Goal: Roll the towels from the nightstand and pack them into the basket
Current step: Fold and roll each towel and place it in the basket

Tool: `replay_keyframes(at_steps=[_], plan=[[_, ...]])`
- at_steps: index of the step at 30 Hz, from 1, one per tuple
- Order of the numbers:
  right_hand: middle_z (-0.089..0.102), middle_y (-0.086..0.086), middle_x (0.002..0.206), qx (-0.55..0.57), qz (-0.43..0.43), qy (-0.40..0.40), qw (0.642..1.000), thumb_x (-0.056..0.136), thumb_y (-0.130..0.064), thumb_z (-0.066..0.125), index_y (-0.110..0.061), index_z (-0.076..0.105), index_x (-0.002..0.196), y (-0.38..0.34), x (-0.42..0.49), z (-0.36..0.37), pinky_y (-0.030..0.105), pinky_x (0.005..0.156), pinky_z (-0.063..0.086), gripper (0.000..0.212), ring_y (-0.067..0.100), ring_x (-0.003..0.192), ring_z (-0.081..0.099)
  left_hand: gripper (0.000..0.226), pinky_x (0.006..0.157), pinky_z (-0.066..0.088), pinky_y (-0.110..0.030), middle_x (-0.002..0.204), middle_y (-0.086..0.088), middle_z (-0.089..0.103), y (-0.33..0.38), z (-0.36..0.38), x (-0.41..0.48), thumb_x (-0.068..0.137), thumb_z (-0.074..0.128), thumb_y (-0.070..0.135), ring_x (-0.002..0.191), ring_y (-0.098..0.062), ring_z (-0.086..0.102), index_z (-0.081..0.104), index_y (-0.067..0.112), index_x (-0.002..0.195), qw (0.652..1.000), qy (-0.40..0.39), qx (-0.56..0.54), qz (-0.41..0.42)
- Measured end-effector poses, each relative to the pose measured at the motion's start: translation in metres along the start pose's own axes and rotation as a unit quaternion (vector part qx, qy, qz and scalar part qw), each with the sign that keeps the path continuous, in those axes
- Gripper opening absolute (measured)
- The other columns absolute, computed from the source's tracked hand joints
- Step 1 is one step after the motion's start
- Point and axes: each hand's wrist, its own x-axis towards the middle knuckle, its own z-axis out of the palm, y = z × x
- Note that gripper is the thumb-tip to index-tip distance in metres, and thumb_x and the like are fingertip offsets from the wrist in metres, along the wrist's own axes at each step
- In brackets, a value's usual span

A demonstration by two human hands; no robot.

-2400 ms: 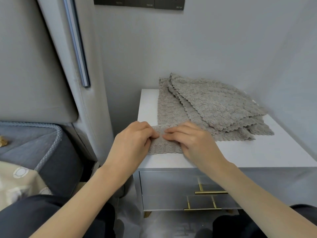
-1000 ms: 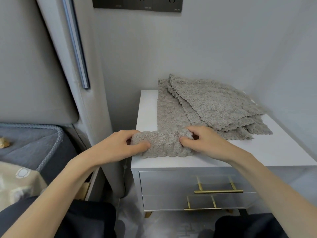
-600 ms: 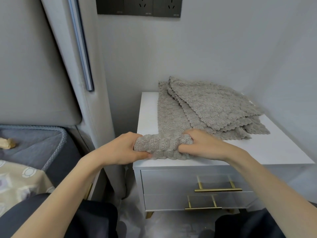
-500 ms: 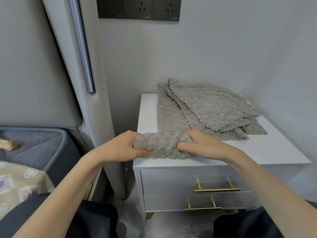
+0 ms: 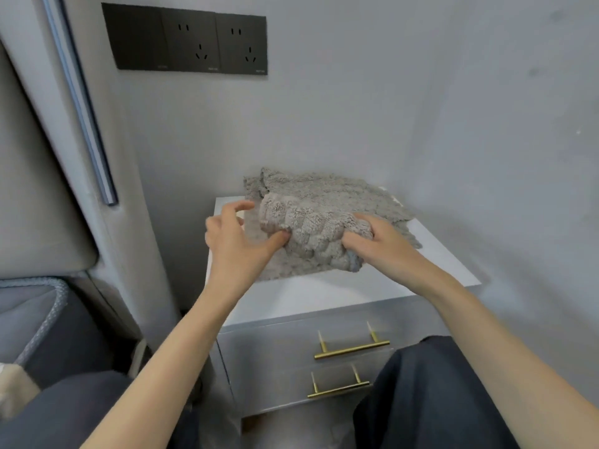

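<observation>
A thick roll of grey towel (image 5: 311,228) lies across the white nightstand top (image 5: 324,293), on top of its own flat tail. My right hand (image 5: 379,241) grips the roll's right end, fingers curled into the cloth. My left hand (image 5: 236,238) is at the roll's left end: its thumb presses the roll's front and its fingers are lifted and spread above it. Behind the roll lies a loose pile of flat grey towels (image 5: 356,196). No basket is in view.
The nightstand has two drawers with gold handles (image 5: 351,348). A padded headboard panel (image 5: 48,189) and the bed edge (image 5: 39,306) stand to the left. Black wall sockets (image 5: 191,40) hang above. The wall closes in on the right. My dark-trousered knees (image 5: 431,400) are below.
The roll has grown thicker and travelled from the front edge toward the back of the nightstand. My left hand's fingers have lifted off the roll. The camera has tilted up.
</observation>
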Motion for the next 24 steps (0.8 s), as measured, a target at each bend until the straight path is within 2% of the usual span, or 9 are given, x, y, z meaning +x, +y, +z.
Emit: replay_keyframes(at_steps=[3, 5, 7, 11, 12, 16, 19, 21, 24], plan=[[0.044, -0.026, 0.115, -0.007, -0.006, 0.040, 0.999, 0.071, -0.050, 0.049, -0.024, 0.036, 0.145, -0.003, -0.015, -0.019, 0.012, 0.078, 0.035, 0.080, -0.029, 0.088, 0.047, 0.040, 0.076, 0.051, -0.032, 0.097, -0.005, 0.050, 0.023, 0.023, -0.007, 0.083, 0.071, 0.027, 0.082, -0.016, 0.055, 0.039, 0.018, 0.106, 0.991, -0.026, -0.117, -0.067], [0.047, -0.019, 0.121, -0.037, -0.004, 0.062, 0.997, 0.071, -0.049, 0.048, -0.021, 0.042, 0.141, -0.002, -0.027, -0.031, 0.022, 0.088, 0.039, 0.076, -0.002, 0.102, 0.053, 0.021, 0.068, 0.058, -0.027, 0.094, -0.009, 0.061, 0.040, 0.038, -0.011, 0.091, 0.062, 0.017, 0.072, -0.015, 0.062, 0.050, 0.006, 0.105, 0.940, -0.124, -0.276, -0.161], [0.055, -0.011, 0.110, -0.068, -0.009, 0.071, 0.995, 0.074, -0.044, 0.049, -0.016, 0.051, 0.134, -0.001, -0.041, -0.042, 0.024, 0.082, 0.042, 0.066, 0.010, 0.088, 0.055, 0.009, 0.070, 0.059, -0.023, 0.093, -0.007, 0.068, 0.054, 0.051, -0.016, 0.094, 0.054, 0.007, 0.074, -0.015, 0.066, 0.060, 0.003, 0.100, 0.907, -0.178, -0.336, -0.181], [0.060, -0.020, 0.072, -0.084, -0.028, 0.112, 0.990, 0.082, -0.021, 0.055, -0.027, 0.061, 0.082, 0.007, -0.071, -0.062, 0.009, 0.057, 0.036, 0.008, -0.002, 0.066, 0.049, 0.019, 0.067, 0.059, -0.027, 0.083, -0.008, 0.066, 0.078, 0.071, -0.029, 0.090, 0.045, -0.007, 0.072, -0.018, 0.065, 0.061, 0.002, 0.086, 0.848, -0.236, -0.430, -0.200], [0.059, -0.019, 0.067, -0.093, -0.027, 0.118, 0.988, 0.084, -0.017, 0.055, -0.029, 0.057, 0.076, 0.010, -0.080, -0.067, 0.008, 0.055, 0.036, 0.015, -0.005, 0.061, 0.049, 0.018, 0.066, 0.059, -0.029, 0.081, -0.010, 0.062, 0.083, 0.076, -0.034, 0.088, 0.047, -0.007, 0.071, -0.019, 0.064, 0.061, 0.003, 0.083, 0.831, -0.258, -0.447, -0.208], [0.048, -0.005, 0.068, -0.122, 0.012, 0.079, 0.989, 0.088, -0.017, 0.049, -0.011, 0.047, 0.079, 0.023, -0.110, -0.079, 0.018, 0.052, 0.031, 0.012, 0.002, 0.054, 0.039, 0.017, 0.071, 0.059, -0.032, 0.070, -0.004, 0.066, 0.094, 0.098, -0.052, 0.084, 0.065, 0.010, 0.070, -0.017, 0.067, 0.073, 0.012, 0.069, 0.813, -0.323, -0.439, -0.203], [0.050, -0.003, 0.074, -0.077, 0.061, 0.036, 0.995, 0.089, -0.019, 0.047, -0.010, 0.047, 0.082, 0.034, -0.138, -0.087, 0.027, 0.063, 0.037, 0.012, 0.005, 0.063, 0.043, 0.013, 0.066, 0.059, -0.030, 0.088, -0.009, 0.073, 0.101, 0.119, -0.072, 0.083, 0.069, 0.014, 0.083, -0.017, 0.071, 0.072, 0.006, 0.092, 0.803, -0.345, -0.434, -0.217], [0.052, 0.003, 0.084, -0.032, 0.100, 0.004, 0.994, 0.081, -0.027, 0.046, 0.001, 0.051, 0.098, 0.038, -0.154, -0.090, 0.032, 0.070, 0.040, 0.033, 0.011, 0.075, 0.047, 0.030, 0.067, 0.058, -0.029, 0.103, -0.013, 0.071, 0.100, 0.130, -0.083, 0.083, 0.069, 0.015, 0.092, -0.019, 0.070, 0.065, 0.002, 0.109, 0.796, -0.363, -0.426, -0.229], [0.055, 0.019, 0.105, 0.065, 0.171, -0.048, 0.982, 0.072, -0.026, 0.047, 0.002, 0.044, 0.127, 0.053, -0.184, -0.095, 0.046, 0.087, 0.046, 0.062, 0.021, 0.090, 0.051, 0.036, 0.071, 0.058, -0.030, 0.101, -0.011, 0.071, 0.096, 0.147, -0.105, 0.078, 0.071, 0.016, 0.092, -0.020, 0.069, 0.063, 0.003, 0.111, 0.784, -0.417, -0.402, -0.222]])
